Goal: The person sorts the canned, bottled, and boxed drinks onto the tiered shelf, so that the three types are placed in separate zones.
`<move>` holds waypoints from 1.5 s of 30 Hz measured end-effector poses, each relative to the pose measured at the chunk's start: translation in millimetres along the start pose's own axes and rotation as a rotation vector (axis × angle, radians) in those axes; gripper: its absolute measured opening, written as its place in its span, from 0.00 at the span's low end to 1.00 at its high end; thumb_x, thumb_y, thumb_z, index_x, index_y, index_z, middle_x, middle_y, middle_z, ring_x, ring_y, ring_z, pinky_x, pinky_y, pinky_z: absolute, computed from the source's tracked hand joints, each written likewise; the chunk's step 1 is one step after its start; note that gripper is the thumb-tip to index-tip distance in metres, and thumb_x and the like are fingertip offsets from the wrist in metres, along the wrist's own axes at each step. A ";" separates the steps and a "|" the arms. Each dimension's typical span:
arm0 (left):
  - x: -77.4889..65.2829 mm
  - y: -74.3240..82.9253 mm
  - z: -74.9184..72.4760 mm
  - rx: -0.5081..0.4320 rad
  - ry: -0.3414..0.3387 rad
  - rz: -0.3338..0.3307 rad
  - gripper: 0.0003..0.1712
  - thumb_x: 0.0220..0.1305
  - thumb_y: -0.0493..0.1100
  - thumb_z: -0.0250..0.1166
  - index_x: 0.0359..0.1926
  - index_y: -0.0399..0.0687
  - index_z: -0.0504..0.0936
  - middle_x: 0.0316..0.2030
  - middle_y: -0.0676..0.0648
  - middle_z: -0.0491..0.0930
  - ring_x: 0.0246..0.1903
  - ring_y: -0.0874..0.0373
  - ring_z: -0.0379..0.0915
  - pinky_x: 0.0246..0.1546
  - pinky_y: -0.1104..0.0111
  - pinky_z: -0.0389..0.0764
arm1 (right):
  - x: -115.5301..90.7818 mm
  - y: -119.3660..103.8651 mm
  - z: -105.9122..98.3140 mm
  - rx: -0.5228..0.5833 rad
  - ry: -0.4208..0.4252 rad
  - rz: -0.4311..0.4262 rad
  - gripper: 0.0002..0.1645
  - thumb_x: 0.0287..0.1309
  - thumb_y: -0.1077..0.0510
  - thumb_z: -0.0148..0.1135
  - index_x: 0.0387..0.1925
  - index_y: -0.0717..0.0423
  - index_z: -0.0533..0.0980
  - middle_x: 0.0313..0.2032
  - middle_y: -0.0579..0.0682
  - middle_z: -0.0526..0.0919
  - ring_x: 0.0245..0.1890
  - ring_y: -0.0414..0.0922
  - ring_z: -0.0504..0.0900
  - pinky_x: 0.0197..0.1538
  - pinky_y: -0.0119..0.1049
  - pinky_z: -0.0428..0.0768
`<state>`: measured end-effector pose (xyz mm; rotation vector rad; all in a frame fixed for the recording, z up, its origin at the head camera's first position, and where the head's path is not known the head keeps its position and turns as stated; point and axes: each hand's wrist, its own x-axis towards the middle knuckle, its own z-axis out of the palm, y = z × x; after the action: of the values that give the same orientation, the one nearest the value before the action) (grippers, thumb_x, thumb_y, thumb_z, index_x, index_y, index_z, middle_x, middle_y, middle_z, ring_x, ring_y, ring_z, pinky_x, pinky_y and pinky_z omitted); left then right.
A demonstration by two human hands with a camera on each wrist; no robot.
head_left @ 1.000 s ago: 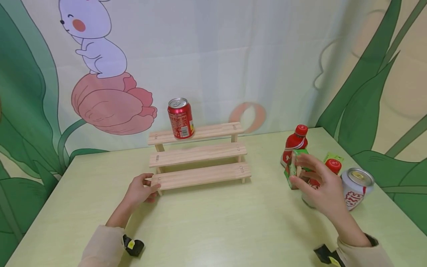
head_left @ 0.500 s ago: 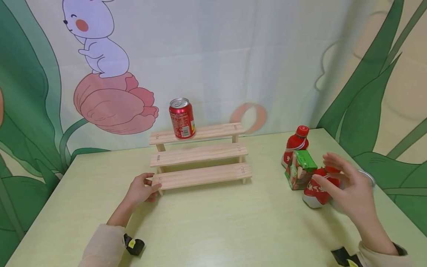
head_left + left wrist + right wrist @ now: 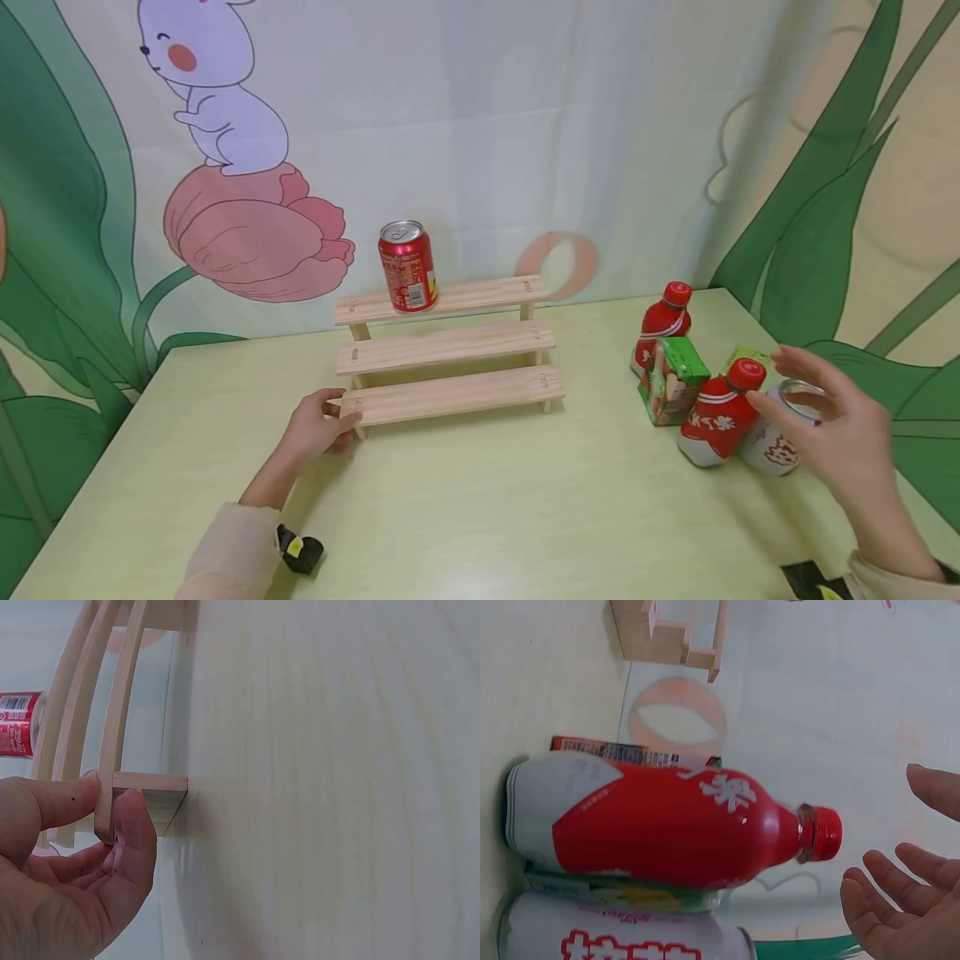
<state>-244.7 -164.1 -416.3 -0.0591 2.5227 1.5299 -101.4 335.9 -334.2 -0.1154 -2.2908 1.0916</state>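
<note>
In the head view, my left hand (image 3: 313, 427) pinches the left end of the lowest board of a three-step wooden shelf (image 3: 457, 395). The left wrist view shows the thumb above that board and fingers curled under it. A red drink can (image 3: 407, 271) stands upright on the top step. My right hand (image 3: 847, 433) hovers at the right over a white can with red lettering (image 3: 772, 448), fingers loosely bent, holding nothing. It partly hides the can. Close to that can is a red bottle with a white base (image 3: 712, 423); the right wrist view shows the fingers apart from its cap (image 3: 827, 834).
Left of the front bottle stands a green drink carton (image 3: 671, 383), with a second red bottle (image 3: 662, 327) behind it. A yellow-green pack (image 3: 750, 357) is mostly hidden behind the front bottle. A printed curtain (image 3: 480, 150) hangs behind the pale table (image 3: 480, 517).
My right hand has moved right, from in front of the green carton, past the red bottle, to over the white can. My left hand stays on the shelf.
</note>
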 end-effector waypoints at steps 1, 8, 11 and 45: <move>-0.3 0.3 0.0 -0.001 -0.001 0.000 0.31 0.60 0.33 0.59 0.61 0.27 0.57 0.36 0.37 0.67 0.22 0.57 0.74 0.23 0.63 0.81 | 0.2 1.4 -1.9 -0.009 -0.001 0.017 0.34 0.48 0.63 0.68 0.59 0.50 0.70 0.43 0.22 0.70 0.38 0.23 0.71 0.35 0.14 0.70; -1.4 0.8 -0.5 0.007 0.002 -0.005 0.32 0.60 0.33 0.59 0.62 0.27 0.56 0.37 0.36 0.67 0.21 0.57 0.74 0.24 0.63 0.81 | 4.3 15.3 -15.5 -0.120 -0.040 0.173 0.36 0.49 0.51 0.68 0.61 0.40 0.67 0.52 0.33 0.68 0.37 0.26 0.67 0.25 0.22 0.71; -2.2 1.6 -0.4 0.006 0.001 -0.008 0.32 0.60 0.34 0.60 0.62 0.26 0.56 0.37 0.36 0.67 0.21 0.58 0.74 0.24 0.62 0.81 | 7.1 22.3 -18.2 -0.189 -0.060 0.211 0.38 0.49 0.47 0.67 0.63 0.42 0.65 0.58 0.50 0.64 0.42 0.38 0.66 0.27 0.29 0.69; 3.2 -4.2 -1.4 0.009 0.010 0.003 0.33 0.59 0.35 0.61 0.62 0.29 0.57 0.39 0.35 0.69 0.23 0.58 0.74 0.24 0.63 0.81 | 16.3 82.2 -18.3 -0.179 -0.342 0.280 0.48 0.51 0.45 0.64 0.68 0.55 0.53 0.63 0.72 0.50 0.54 0.69 0.53 0.40 0.62 0.65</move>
<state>-247.4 -167.0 -419.9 -0.0622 2.5385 1.5236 -118.6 407.8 -377.8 -0.3541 -2.7421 1.1090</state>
